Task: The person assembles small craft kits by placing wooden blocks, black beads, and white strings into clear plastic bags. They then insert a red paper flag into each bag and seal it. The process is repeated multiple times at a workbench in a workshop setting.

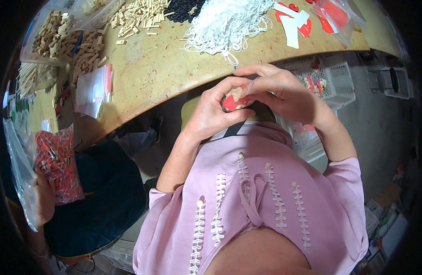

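Observation:
In front of my body, just off the table edge, my left hand (212, 110) is curled around a small bundle (234, 102) with a red face and pale wood-coloured bits, apparently in clear plastic. The bundle's full shape is hidden by my fingers. My right hand (282, 87) closes on its upper right side with thumb and fingers, while one finger reaches out above. White looped cords (224, 27) lie heaped on the table beyond my hands.
Small wooden blocks (140, 18), black rings (183, 10), flat clear bags (95, 89) and red and white pieces (293, 23) lie on the table (146, 78). At left, another person's hand (45, 195) is by a bag of red parts (59, 165). A white basket (337, 80) stands at right.

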{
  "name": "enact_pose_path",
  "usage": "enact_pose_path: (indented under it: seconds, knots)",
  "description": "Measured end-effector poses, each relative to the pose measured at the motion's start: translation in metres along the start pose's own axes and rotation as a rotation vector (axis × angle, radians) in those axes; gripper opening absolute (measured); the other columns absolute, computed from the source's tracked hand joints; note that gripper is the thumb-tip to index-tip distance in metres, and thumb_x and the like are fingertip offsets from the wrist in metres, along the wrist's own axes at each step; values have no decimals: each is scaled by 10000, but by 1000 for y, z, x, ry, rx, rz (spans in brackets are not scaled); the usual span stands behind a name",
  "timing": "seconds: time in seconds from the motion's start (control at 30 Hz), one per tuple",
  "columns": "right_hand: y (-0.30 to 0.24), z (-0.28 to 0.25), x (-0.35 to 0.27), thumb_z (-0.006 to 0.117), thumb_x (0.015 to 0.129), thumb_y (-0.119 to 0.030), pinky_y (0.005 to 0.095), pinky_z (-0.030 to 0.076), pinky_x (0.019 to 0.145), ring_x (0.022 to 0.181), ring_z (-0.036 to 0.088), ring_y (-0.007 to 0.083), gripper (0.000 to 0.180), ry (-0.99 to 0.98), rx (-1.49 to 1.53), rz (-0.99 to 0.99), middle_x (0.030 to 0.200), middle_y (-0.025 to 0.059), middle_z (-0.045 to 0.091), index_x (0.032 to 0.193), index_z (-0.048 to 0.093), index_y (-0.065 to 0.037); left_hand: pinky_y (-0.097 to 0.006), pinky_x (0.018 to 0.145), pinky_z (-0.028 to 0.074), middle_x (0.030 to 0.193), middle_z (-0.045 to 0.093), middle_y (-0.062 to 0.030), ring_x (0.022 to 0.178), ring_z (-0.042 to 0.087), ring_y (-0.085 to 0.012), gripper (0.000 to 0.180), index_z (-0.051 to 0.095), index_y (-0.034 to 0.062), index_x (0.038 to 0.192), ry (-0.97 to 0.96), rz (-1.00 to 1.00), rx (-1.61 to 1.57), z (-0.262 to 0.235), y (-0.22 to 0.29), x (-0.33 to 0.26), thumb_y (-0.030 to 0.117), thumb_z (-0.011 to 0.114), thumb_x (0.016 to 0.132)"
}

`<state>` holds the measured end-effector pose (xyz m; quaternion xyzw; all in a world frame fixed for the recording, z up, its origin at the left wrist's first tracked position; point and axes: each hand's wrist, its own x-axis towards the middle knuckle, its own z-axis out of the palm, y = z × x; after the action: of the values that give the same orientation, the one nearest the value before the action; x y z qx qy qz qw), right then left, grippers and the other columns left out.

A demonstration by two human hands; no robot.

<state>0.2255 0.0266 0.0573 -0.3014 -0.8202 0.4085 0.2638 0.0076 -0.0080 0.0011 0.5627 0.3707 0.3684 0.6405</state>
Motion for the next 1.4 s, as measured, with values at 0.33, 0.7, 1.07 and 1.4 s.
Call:
enact_pose_path:
  seconds: [0.33,0.7,1.07,1.4]
  knots:
    - [-9,0,-3,712,909,-6,348,550,867,1017,696,320,141,135,-41,54,1201,183,688,1048,732,-23,-295,948,528,1133,741,-59,1053,686,-141,363,703,54,1191,146,229,190,-5,-8,5,-40,746,843]
    - [-13,8,-18,657,866,59,381,552,842,985,667,355,159,285,-264,20,1074,150,668,1004,671,-19,-243,772,545,1032,748,-41,848,678,-94,269,720,4,1191,212,60,100,-33,17,11,52,740,927]
    - [-1,8,1,658,959,-52,387,539,788,907,655,344,66,191,-204,5,1015,156,661,987,661,7,-212,701,458,947,710,13,827,621,-46,249,708,36,1111,175,130,197,-23,13,13,130,809,904]
    - [-1,18,19,685,848,-35,405,547,811,937,660,337,47,157,-240,-194,1047,145,682,855,652,-3,-300,714,523,981,693,-38,840,641,-168,367,681,70,1179,229,500,593,-20,26,0,32,807,836]
